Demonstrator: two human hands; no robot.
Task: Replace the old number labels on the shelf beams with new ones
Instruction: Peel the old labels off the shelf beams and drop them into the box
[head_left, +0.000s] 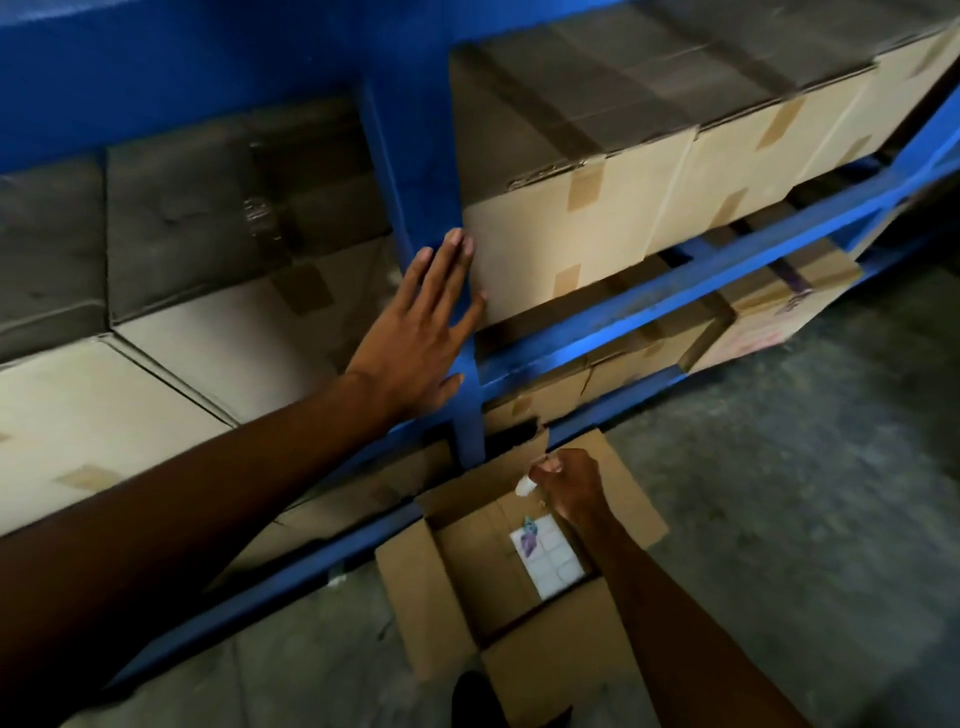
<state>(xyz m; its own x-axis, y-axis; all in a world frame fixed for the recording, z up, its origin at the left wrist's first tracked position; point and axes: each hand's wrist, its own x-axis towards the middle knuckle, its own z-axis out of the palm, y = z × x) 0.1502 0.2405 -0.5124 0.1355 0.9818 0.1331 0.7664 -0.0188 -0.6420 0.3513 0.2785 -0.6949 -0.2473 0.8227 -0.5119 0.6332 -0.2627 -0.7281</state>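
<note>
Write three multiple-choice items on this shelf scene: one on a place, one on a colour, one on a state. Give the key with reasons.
1. Where does the left hand rest?
A. flat against the upright post of the shelf
B. inside the box on the floor
C. on the floor

2. What colour is the shelf frame?
A. red
B. blue
C. grey

3. How is the open box on the floor?
A. taped shut
B. flaps spread open
C. crushed flat

Key: 1 A, its spread fingers lie on the post beside a carton. 2 B, post and beams are blue. 3 B, white sheets show inside, below the right hand pinching a small white piece.
</note>
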